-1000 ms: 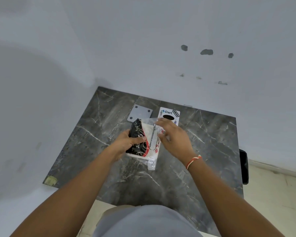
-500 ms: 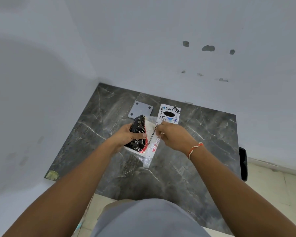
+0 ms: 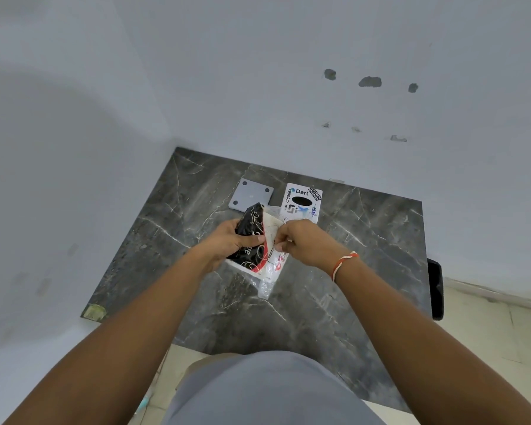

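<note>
Black packet (image 3: 253, 217), inside clear wrapper (image 3: 272, 271), is being gripped by left hand (image 3: 224, 243); wrapper is being pinched by right hand (image 3: 307, 240); marble table (image 3: 365, 256) beneath fingers.

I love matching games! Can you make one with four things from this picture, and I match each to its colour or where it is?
Things:
1. packet
2. bag
3. plate
4. card

Clues:
A. clear, pinched by the right hand
B. black with swirls, gripped by the left hand
C. white with stickers
D. plain grey, flat on the table

Pairs: 1-B, 2-A, 3-D, 4-C
</note>
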